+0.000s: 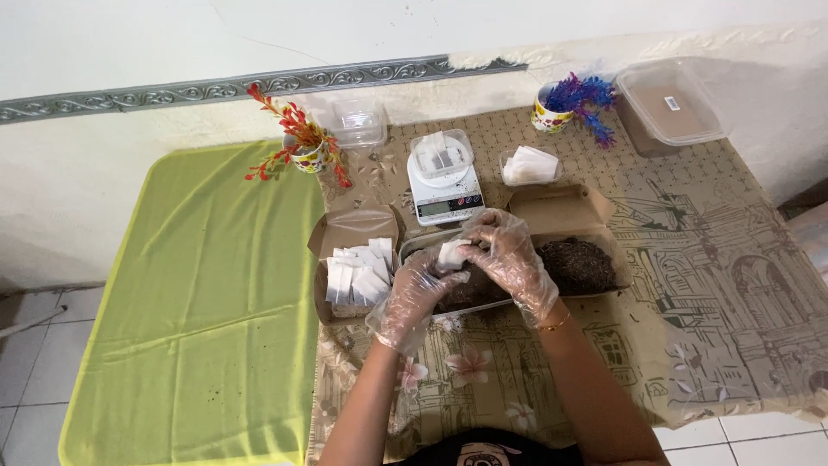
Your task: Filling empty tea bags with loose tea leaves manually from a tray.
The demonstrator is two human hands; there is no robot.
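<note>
Both my hands wear clear plastic gloves and meet over a metal tray (604,292) of dark loose material (582,263). My left hand (414,298) and my right hand (511,255) together pinch a small white sachet (450,254) just above the tray's left end. To the left, an open cardboard box (345,233) holds several upright white sachets (358,276). A small white digital scale (444,194) with a clear tub (442,154) on top stands just behind my hands.
A clear tub of white empty sachets (528,166) sits right of the scale. Two mugs with artificial flowers (306,155) (552,112) stand at the back, with an empty clear container (358,121) and a lidded tub of brown powder (668,108). A green cloth (198,293) covers the left table.
</note>
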